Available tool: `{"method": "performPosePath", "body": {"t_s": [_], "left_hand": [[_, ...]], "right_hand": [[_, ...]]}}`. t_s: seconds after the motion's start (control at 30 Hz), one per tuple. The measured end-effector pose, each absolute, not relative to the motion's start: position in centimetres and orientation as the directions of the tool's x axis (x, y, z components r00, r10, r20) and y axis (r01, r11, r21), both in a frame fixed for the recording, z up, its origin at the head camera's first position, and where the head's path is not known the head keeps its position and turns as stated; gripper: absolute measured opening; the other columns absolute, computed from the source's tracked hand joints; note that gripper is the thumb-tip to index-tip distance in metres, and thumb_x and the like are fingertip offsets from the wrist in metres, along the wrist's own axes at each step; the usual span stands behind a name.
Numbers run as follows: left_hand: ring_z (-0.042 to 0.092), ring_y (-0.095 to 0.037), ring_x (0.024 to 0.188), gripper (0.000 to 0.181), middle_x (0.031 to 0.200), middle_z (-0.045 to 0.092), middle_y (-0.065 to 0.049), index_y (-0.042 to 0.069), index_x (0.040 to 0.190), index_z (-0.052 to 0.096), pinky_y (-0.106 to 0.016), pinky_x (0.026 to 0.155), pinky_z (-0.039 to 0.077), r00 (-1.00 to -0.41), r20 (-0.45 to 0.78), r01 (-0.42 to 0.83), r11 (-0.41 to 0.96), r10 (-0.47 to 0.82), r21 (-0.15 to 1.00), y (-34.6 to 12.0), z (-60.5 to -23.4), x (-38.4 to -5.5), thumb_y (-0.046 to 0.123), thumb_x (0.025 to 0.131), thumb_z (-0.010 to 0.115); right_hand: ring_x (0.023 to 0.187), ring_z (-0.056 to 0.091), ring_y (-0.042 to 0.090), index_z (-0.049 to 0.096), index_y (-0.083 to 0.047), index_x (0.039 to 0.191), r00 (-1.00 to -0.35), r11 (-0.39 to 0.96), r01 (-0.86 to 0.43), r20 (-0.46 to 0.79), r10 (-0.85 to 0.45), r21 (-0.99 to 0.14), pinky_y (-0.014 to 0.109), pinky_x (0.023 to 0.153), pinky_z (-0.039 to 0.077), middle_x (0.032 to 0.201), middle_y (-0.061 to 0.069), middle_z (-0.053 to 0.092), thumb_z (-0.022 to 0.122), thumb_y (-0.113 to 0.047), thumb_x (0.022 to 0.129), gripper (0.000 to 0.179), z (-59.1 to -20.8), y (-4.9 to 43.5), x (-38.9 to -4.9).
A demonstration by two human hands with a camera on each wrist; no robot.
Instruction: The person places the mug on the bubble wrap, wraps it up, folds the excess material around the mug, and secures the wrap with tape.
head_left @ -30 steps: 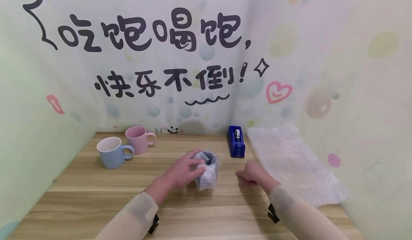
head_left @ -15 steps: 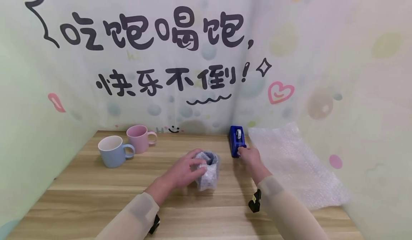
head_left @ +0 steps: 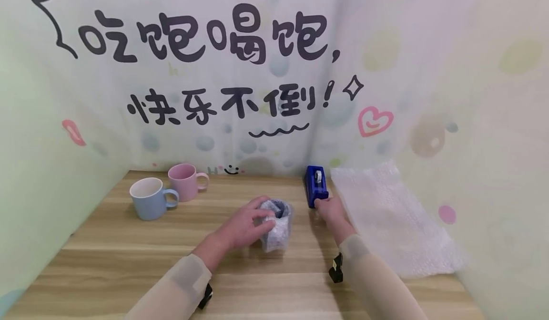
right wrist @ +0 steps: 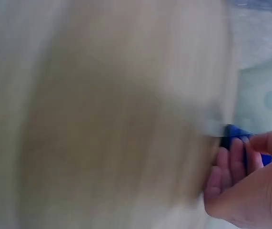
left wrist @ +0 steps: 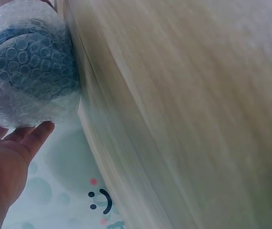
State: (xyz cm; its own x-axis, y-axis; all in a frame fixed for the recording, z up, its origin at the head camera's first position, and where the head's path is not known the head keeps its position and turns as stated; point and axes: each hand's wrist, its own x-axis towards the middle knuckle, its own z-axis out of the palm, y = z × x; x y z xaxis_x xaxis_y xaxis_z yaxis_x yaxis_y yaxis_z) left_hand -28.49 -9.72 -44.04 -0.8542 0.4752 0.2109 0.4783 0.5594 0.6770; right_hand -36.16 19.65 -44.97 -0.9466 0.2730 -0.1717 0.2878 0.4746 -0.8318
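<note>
My left hand [head_left: 245,225] holds a bubble-wrapped cup [head_left: 277,234] upright on the table, fingers and thumb curled against its left side. Through the wrap [left wrist: 35,62] in the left wrist view its body shows blue; no handle can be made out. A blue tape dispenser [head_left: 315,186] with a small clear roll stands at the back, right of centre. At its front end my right hand [head_left: 332,212] pinches the end of the tape between thumb and forefinger. A thin clear strip of tape [right wrist: 214,126] shows beside the fingertips in the right wrist view.
A light-blue mug [head_left: 150,201] and a pink mug [head_left: 184,182] stand at the back left of the wooden table [head_left: 128,258]. A sheet of bubble wrap [head_left: 394,224] lies on the right, against the wall. A printed curtain [head_left: 214,143] closes off the back.
From beside the wrapped cup, my right hand has moved forward to the dispenser's front and pinched the tape end. My left hand has stayed on the cup. The view has tilted slightly.
</note>
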Motion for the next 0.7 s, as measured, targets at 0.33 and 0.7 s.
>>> {"method": "performPosePath", "body": {"t_s": [0.33, 0.7], "left_hand": [[0.039, -0.040, 0.163, 0.045, 0.178, 0.037, -0.008, 0.014, 0.142, 0.075, -0.063, 0.130, 0.036, -0.858, 0.207, 0.475, 0.570, 0.471, 0.671, -9.6, -43.8, -28.5, 0.043, 0.109, 0.063], [0.044, -0.043, 0.159, 0.040, 0.174, 0.042, -0.016, 0.009, 0.139, 0.076, -0.063, 0.127, 0.041, -0.838, 0.262, 0.516, 0.536, 0.479, 0.668, -9.6, -44.3, -28.4, 0.029, 0.112, 0.054]], "right_hand": [[0.116, 0.073, 0.025, 0.074, 0.005, 0.131, -0.992, 0.276, 0.091, -0.063, 0.110, -0.957, 0.046, 0.115, 0.050, 0.120, 0.013, 0.081, 0.068, -0.023, 0.106, 0.039, -40.9, 19.9, -34.4], [0.110, 0.074, 0.012, 0.081, -0.004, 0.119, -0.994, 0.172, -0.006, -0.012, -0.105, -0.985, 0.028, 0.106, 0.055, 0.114, 0.000, 0.083, 0.074, -0.031, 0.106, 0.031, -35.9, 18.1, -29.4]]}}
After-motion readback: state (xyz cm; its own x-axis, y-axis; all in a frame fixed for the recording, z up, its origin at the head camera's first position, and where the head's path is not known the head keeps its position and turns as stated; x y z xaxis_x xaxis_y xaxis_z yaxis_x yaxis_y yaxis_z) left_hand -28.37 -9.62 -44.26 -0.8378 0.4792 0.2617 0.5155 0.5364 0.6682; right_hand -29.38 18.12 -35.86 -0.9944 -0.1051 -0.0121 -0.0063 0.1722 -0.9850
